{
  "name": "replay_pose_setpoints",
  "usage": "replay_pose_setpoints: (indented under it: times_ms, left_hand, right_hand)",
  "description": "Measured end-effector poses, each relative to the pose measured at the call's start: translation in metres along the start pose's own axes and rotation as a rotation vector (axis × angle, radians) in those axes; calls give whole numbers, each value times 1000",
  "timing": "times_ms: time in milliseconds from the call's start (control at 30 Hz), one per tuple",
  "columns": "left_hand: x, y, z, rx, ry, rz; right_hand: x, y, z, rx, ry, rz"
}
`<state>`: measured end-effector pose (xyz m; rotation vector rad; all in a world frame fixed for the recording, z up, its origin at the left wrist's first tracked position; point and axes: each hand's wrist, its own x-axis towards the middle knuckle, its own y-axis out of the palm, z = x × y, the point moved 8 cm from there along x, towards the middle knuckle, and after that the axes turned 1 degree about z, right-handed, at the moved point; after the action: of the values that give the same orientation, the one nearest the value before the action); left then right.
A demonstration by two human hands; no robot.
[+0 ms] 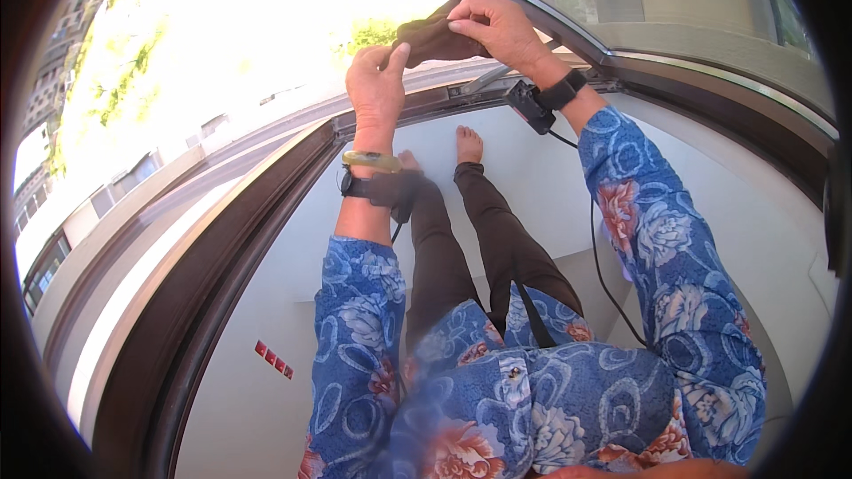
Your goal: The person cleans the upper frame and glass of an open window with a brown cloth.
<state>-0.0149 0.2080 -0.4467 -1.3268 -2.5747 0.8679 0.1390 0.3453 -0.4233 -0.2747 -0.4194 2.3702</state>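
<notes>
A dark brown cloth (433,41) is stretched between my two raised hands, in front of the bright window opening. My left hand (376,89) pinches its lower left end between thumb and fingers. At the upper right end, my right hand (499,28) grips the cloth with thumb and forefinger together. Both hands are up close to the window frame (470,96), the right one in front of the open sash's edge. The fabric is bunched and in shade, so its full shape cannot be made out.
A glazed window sash (710,53) stands open at the upper right. My bare feet (469,145) are on a white surface (524,177) inside the dark frame. A black cable (596,248) hangs from the box at my right wrist. Outside are buildings and greenery.
</notes>
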Motion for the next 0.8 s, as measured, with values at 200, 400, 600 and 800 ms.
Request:
replay_pose_setpoints:
  times_ms: [200,400,600,800]
  left_hand:
    - [-75,19,-1,216,48,56]
    - [-97,56,-4,344,134,231]
    - [-97,80,-6,487,86,308]
    - [-91,87,-3,483,-36,372]
  right_hand:
    - [-81,23,-1,-439,107,118]
    - [-104,42,-30,-635,107,253]
    - [-98,52,-27,-575,186,248]
    - [-86,57,-22,-406,262,195]
